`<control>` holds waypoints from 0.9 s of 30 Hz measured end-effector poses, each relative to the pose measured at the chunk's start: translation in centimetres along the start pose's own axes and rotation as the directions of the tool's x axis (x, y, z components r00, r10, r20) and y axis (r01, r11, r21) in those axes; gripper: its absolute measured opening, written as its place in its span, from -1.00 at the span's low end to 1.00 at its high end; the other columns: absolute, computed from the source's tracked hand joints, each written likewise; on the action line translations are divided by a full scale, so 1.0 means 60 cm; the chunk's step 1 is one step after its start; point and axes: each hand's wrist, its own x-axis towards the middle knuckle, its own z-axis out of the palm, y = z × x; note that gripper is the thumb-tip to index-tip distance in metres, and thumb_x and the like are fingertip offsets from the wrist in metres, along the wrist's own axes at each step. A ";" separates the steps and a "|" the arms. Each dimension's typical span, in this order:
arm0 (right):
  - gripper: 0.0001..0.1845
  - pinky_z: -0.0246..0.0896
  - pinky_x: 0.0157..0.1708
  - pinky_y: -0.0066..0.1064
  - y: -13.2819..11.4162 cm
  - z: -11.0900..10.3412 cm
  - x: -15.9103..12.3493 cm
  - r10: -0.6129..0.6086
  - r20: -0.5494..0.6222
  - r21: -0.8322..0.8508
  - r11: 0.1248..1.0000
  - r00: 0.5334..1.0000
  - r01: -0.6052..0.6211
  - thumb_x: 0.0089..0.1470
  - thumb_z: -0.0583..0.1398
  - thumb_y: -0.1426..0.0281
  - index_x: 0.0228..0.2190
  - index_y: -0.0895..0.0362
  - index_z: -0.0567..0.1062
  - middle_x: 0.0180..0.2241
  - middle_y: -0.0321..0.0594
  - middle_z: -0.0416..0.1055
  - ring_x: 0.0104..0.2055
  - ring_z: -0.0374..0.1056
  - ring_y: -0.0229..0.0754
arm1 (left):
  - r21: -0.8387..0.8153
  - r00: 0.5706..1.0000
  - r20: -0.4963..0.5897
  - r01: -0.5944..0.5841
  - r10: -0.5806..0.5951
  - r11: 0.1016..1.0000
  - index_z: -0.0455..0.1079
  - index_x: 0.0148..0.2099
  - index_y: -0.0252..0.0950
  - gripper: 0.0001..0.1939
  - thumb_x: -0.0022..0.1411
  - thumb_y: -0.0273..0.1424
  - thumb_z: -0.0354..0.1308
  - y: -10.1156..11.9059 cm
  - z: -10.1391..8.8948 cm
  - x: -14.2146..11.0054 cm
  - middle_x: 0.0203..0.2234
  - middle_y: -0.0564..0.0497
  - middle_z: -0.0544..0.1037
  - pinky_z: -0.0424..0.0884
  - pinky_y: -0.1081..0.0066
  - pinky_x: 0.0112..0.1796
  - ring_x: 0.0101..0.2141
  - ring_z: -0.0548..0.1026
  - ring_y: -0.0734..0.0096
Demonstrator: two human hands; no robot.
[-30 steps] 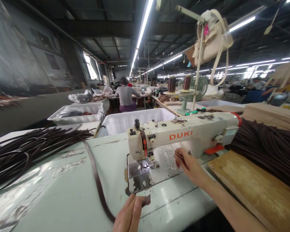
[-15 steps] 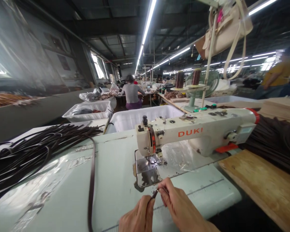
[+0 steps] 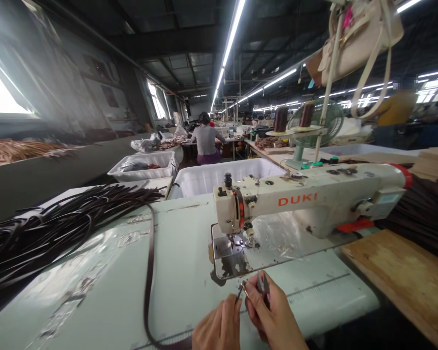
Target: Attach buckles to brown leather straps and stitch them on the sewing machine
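My left hand (image 3: 219, 323) is closed around the end of a dark brown strap (image 3: 150, 272), whose tip pokes up between thumb and forefinger. The strap loops across the table from the left and passes under this hand. My right hand (image 3: 272, 311) is closed too, touching the strap tip with thumb and forefinger, where a small shiny bit shows. Pointed grey blades, apparently of thread snips (image 3: 265, 284), stick up from among its fingers; the handles are hidden. Both hands are just in front of the needle plate (image 3: 233, 265) of a sewing machine (image 3: 263, 197).
A heap of dark straps (image 3: 69, 218) covers the table's left side. White bins (image 3: 219, 177) stand behind the table. A wooden board (image 3: 397, 267) and more dark strips (image 3: 427, 209) lie at right. Thread cones (image 3: 280, 120) and a hanging bag (image 3: 365, 46) rise behind the machine. A person (image 3: 207, 141) sits ahead.
The view has swung slightly left, so the scene has shifted right. My right hand has turned, bringing the blades into sight. The strap's near end now curves visibly toward my left hand.
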 end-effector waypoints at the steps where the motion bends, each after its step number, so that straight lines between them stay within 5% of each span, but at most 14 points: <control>1: -0.57 -0.19 -0.71 -0.53 0.001 0.001 -0.001 0.010 0.016 0.007 1.000 1.000 -0.011 0.16 0.04 -0.02 -0.41 0.09 0.20 -0.67 -0.47 0.10 -0.70 -0.11 -0.41 | 0.006 1.000 0.006 -0.006 0.006 1.000 0.32 -0.15 -0.29 -0.83 0.37 -0.50 -0.10 -0.001 0.001 -0.001 -0.42 0.03 0.62 0.39 0.60 -0.41 -0.49 0.56 0.55; 5: -0.58 -0.03 -0.61 -0.51 0.006 0.000 -0.001 -0.108 0.050 -0.206 0.972 0.993 0.116 0.21 -0.01 0.02 -0.45 0.11 0.22 -0.65 -0.38 0.21 -0.64 0.08 -0.36 | -0.069 0.978 0.159 0.145 -0.133 0.987 0.26 -0.10 -0.23 -0.83 0.39 -0.42 -0.14 -0.005 0.007 -0.008 -0.49 0.08 0.58 0.40 0.60 -0.46 -0.53 0.56 0.52; 8: -0.60 0.06 -0.48 -0.50 0.003 -0.009 0.001 -0.194 0.158 -0.370 0.897 0.968 0.241 0.26 -0.05 0.11 -0.47 0.12 0.23 -0.62 -0.35 0.27 -0.56 0.21 -0.32 | -0.169 0.884 0.373 0.364 -0.282 0.916 0.16 0.07 -0.23 -0.75 0.39 -0.37 -0.18 -0.010 0.003 -0.006 -0.41 0.04 0.61 0.44 0.58 -0.42 -0.44 0.59 0.47; 12: -0.63 0.08 -0.41 -0.51 -0.015 -0.030 0.006 -0.155 0.330 -0.464 0.832 0.931 0.304 0.28 -0.04 0.22 -0.50 0.13 0.27 -0.59 -0.36 0.30 -0.51 0.26 -0.31 | -0.408 0.795 0.599 0.403 -0.093 0.819 0.05 0.21 -0.16 -0.58 0.33 -0.47 -0.18 -0.026 -0.026 0.017 -0.07 -0.05 0.53 0.42 0.53 -0.13 -0.11 0.52 0.46; 15: -0.66 0.07 -0.41 -0.53 -0.032 -0.048 0.013 -0.113 0.450 -0.485 0.802 0.886 0.349 0.26 0.01 0.30 -0.53 0.14 0.30 -0.57 -0.36 0.32 -0.50 0.25 -0.33 | -0.432 0.686 0.727 0.429 0.025 0.793 0.18 0.10 -0.18 -0.68 0.33 -0.44 -0.16 -0.038 -0.053 0.041 -0.12 -0.04 0.49 0.39 0.50 -0.10 -0.14 0.49 0.44; 19: -0.66 0.05 -0.47 -0.56 -0.046 -0.065 0.028 -0.038 0.566 -0.432 0.837 0.823 0.337 0.23 0.07 0.30 -0.55 0.17 0.35 -0.62 -0.38 0.30 -0.56 0.19 -0.37 | -0.276 0.576 0.816 0.326 0.042 0.904 0.28 -0.17 -0.25 -0.79 0.32 -0.48 -0.17 -0.040 -0.070 0.058 -0.23 -0.05 0.44 0.38 0.49 -0.24 -0.27 0.48 0.42; 23: -0.63 0.07 -0.53 -0.55 -0.053 -0.064 0.034 0.007 0.602 -0.384 0.879 0.798 0.282 0.27 -0.01 0.24 -0.44 0.17 0.42 -0.60 -0.36 0.32 -0.62 0.16 -0.37 | -0.181 0.626 0.780 0.194 0.020 0.964 0.21 -0.30 -0.23 -0.81 0.35 -0.48 -0.18 -0.041 -0.064 0.050 -0.42 0.05 0.45 0.29 0.52 -0.43 -0.46 0.45 0.46; 27: -0.70 0.11 -0.38 -0.50 -0.055 -0.050 0.027 -0.129 0.539 -0.492 0.754 0.833 0.435 0.22 0.07 0.27 -0.48 0.15 0.41 -0.49 -0.30 0.37 -0.46 0.26 -0.29 | -0.154 0.690 0.719 0.043 0.082 0.987 0.20 -0.31 -0.22 -0.80 0.38 -0.46 -0.17 -0.044 -0.056 0.041 -0.53 0.11 0.44 0.23 0.49 -0.48 -0.54 0.43 0.47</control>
